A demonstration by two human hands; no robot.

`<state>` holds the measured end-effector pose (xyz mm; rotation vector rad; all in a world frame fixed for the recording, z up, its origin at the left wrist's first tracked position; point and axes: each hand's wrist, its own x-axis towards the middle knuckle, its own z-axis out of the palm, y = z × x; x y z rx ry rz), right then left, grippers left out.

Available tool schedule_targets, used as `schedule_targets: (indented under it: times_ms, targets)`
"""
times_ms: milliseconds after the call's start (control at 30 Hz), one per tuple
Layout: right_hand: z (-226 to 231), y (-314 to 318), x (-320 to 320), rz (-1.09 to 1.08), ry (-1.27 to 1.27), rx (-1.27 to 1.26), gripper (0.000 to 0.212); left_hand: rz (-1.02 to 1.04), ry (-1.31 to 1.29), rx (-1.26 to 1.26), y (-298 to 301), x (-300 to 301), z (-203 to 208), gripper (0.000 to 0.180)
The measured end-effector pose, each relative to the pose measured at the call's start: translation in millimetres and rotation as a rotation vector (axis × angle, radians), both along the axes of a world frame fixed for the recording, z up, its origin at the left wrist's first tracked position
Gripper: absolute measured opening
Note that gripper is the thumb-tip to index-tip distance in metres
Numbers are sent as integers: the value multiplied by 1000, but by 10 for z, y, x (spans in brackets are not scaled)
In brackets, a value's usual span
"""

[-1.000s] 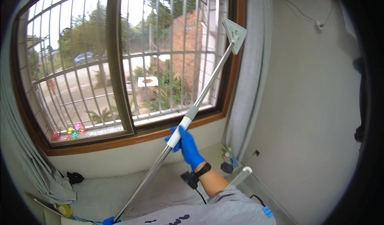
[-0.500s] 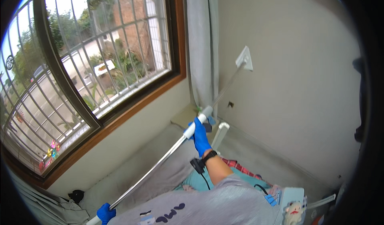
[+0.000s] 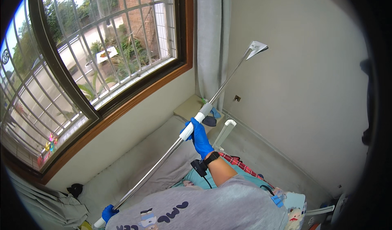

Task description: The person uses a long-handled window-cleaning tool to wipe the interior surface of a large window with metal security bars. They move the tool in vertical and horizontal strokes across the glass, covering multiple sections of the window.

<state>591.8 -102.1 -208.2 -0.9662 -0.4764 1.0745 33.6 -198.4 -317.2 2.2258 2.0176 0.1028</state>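
Both of my hands, in blue gloves, are closed round one long-handled mop (image 3: 149, 176) with a silvery telescopic pole and white grips. My left hand (image 3: 109, 213) holds its lower end at the bottom left, partly hidden by my grey top. Higher up, my right hand (image 3: 198, 138) is wrapped round the white sleeve near the pole's middle. The pole slants up to the right, ending in a white triangular mop head (image 3: 256, 48) in front of the pale wall (image 3: 294, 87). The head is tilted, and whether it touches the wall I cannot tell.
A barred window (image 3: 118, 46) with a wooden frame lies to the left. A grey curtain (image 3: 210, 46) hangs in the corner. Below stand a bed (image 3: 134, 164), a white rail-like frame (image 3: 225, 132) and a bedside surface (image 3: 187, 107) with small items. A wall socket (image 3: 237, 98) shows nearby.
The mop head has turned and tipped, now pointing more to the right. My right hand and the pole's middle have shifted slightly down and left. Both hands keep their hold, and the view has shifted a little.
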Motion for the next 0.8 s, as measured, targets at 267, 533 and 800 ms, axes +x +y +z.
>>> schedule_targets:
  times_ms: [267,533,800]
  targets:
    - [57,55,-240,402,-237,11,33,-358,-461,23,240,1162,683,65]
    - [229,314,-1001,829,-380,173,24,-236,-608,-220,600,2317,1417,61]
    - [566,995,-1511,1155,-846,853,33,274,-906,180,574,2415,1329,34]
